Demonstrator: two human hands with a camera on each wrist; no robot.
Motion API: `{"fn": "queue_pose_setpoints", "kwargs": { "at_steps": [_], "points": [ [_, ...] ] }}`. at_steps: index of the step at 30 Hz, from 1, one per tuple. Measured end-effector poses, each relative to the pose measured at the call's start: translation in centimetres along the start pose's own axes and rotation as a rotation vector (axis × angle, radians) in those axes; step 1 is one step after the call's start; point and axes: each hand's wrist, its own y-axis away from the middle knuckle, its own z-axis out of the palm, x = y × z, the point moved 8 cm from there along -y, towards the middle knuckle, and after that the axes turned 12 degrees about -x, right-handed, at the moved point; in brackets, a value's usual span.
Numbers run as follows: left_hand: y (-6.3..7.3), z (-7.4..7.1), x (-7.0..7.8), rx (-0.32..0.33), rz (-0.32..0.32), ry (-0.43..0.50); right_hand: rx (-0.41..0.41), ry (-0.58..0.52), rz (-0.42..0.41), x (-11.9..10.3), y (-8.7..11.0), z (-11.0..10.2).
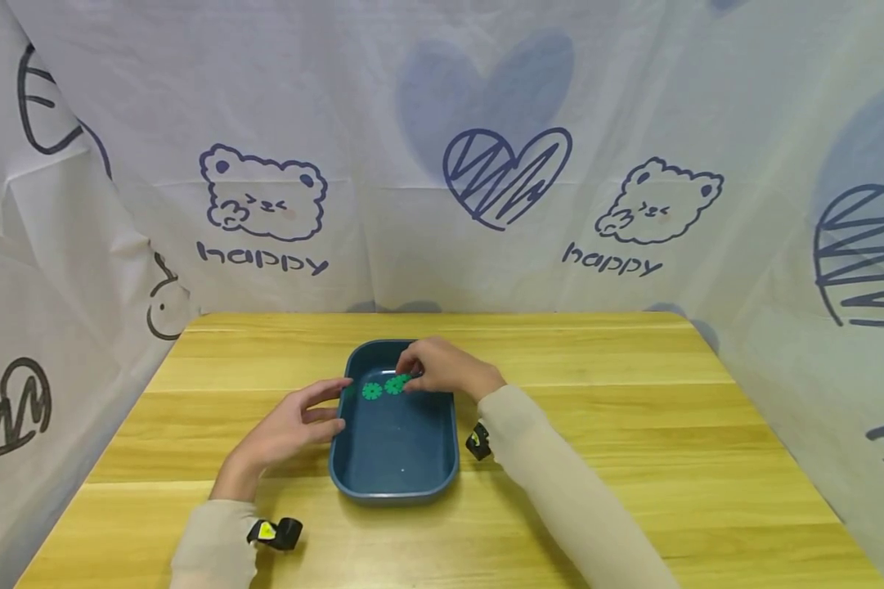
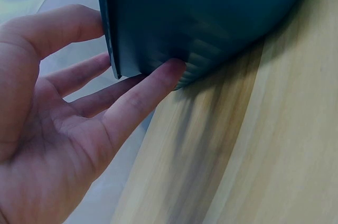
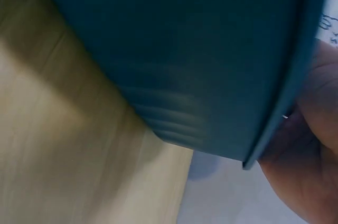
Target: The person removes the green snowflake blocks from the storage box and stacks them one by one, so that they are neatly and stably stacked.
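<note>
A dark blue oblong tray (image 1: 393, 458) sits on the middle of a wooden table (image 1: 633, 425). Two green gear-shaped pieces lie in its far end: one (image 1: 371, 391) loose on the floor, the other (image 1: 395, 384) under my right fingertips. My right hand (image 1: 410, 372) reaches over the far rim and pinches that second piece. My left hand (image 1: 331, 406) is open against the tray's left side. In the left wrist view, straight fingers (image 2: 153, 84) touch the tray's outer wall (image 2: 200, 18) and the thumb meets the rim. The right wrist view shows only the tray wall (image 3: 185, 49) and part of my palm (image 3: 311, 145).
A white cloth printed with bears and hearts (image 1: 486, 164) hangs round the table's back and both sides. Bare wood lies to the left, right and front of the tray. Black wrist straps (image 1: 275, 532) (image 1: 478, 440) sit on both of my sleeves.
</note>
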Motion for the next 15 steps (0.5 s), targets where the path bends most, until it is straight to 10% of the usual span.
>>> {"fn": "queue_pose_setpoints", "kwargs": {
  "at_steps": [15],
  "points": [
    [-0.1,-0.1,-0.1,-0.01,0.006,0.017,-0.061,0.201,0.144,0.6,-2.1,1.6]
  ]
}}
